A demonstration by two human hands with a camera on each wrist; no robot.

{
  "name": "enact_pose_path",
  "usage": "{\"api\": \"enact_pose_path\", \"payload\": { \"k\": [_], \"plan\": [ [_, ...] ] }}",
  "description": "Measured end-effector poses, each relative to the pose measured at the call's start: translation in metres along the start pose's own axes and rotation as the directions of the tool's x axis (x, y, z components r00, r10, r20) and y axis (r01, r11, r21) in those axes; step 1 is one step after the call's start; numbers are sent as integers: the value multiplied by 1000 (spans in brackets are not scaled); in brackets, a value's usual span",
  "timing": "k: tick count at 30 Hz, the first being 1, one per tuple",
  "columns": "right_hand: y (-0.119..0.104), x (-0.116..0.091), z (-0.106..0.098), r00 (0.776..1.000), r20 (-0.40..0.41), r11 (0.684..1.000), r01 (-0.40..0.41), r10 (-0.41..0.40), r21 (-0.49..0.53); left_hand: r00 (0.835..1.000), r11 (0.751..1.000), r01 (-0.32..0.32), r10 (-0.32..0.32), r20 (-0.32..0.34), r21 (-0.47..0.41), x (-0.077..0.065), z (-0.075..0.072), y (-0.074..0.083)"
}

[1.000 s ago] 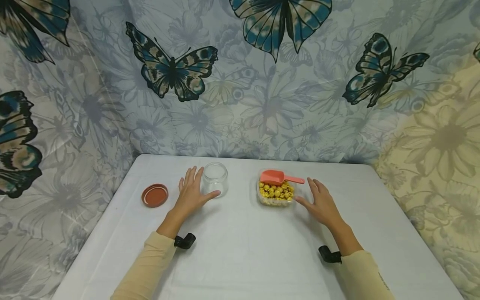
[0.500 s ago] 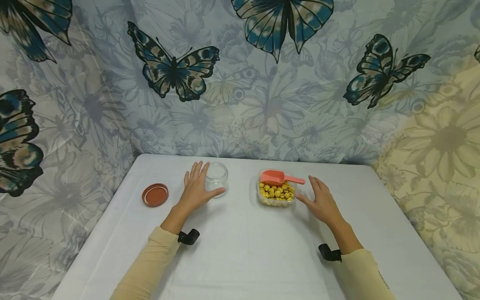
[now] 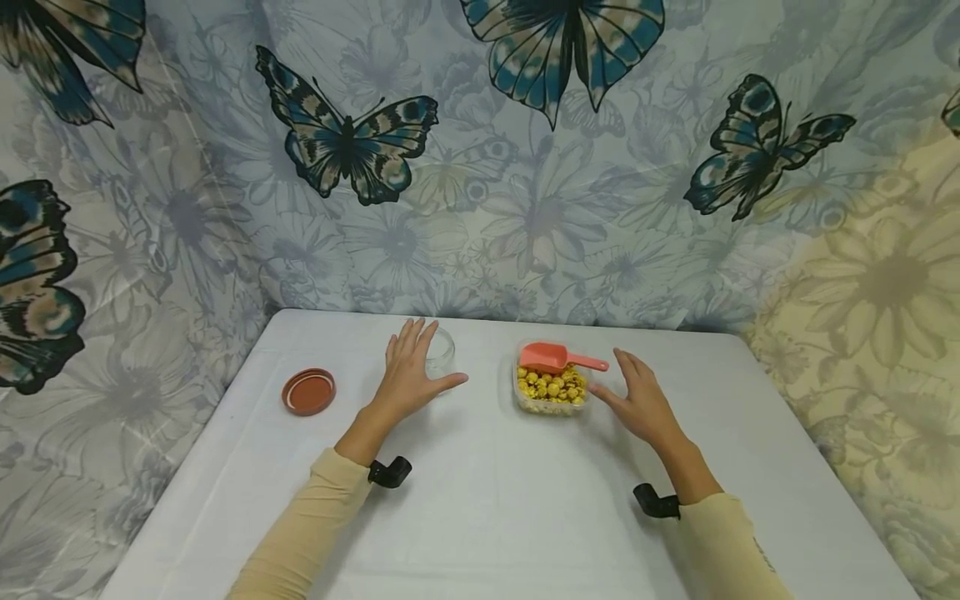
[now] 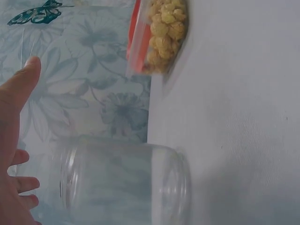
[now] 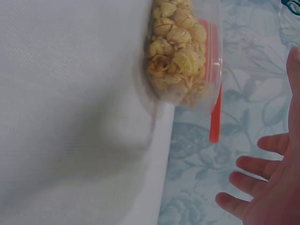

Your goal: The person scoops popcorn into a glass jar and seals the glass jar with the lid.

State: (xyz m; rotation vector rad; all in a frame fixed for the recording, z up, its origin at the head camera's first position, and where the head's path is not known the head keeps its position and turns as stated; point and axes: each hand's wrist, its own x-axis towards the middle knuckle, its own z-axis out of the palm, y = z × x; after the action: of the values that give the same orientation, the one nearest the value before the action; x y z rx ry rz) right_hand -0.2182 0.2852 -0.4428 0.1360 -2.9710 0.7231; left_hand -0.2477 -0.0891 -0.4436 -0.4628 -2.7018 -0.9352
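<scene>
My left hand (image 3: 408, 379) hovers at the near left side of a clear glass jar (image 4: 117, 183), fingers straight and thumb spread. In the head view the hand hides much of the jar; in the left wrist view a gap shows between fingers and glass. My right hand (image 3: 642, 404) is held with fingers extended beside a clear plastic container (image 3: 551, 408) of yellow popcorn (image 3: 552, 386). Across the container's top lies a coral-red scoop (image 3: 545, 357), its handle jutting toward the right hand. Nothing is held in the right hand.
A reddish-brown jar lid (image 3: 309, 392) lies on the white-covered table (image 3: 480, 500), left of the left hand. Behind the table hangs a floral and butterfly cloth (image 3: 525, 208). Each wrist wears a small black camera.
My left hand has moved right and slightly away from me, covering more of the jar in the head view. The right hand has hardly moved. The jar, container, scoop and lid stay put.
</scene>
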Motion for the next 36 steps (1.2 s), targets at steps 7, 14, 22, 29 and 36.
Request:
{"api": "enact_pose_path", "payload": {
  "k": [7,14,22,29,36],
  "plan": [
    [-1,4,0,1000,5,1000,-5,5,-5,999,999,-39,39,-2,-16,2,8,14],
    [-1,7,0,1000,-6,1000,8,-8,13,992,992,-116,114,-46,-42,4,18,24],
    [0,11,2,1000,-24,999,14,-13,40,983,977,-185,183,-24,-110,4,30,32],
    [1,14,4,999,-33,999,9,-7,54,982,972,-188,191,8,-140,3,43,39],
    [3,17,7,999,-41,998,-4,6,67,983,975,-121,143,112,-188,5,55,44]
  ]
}}
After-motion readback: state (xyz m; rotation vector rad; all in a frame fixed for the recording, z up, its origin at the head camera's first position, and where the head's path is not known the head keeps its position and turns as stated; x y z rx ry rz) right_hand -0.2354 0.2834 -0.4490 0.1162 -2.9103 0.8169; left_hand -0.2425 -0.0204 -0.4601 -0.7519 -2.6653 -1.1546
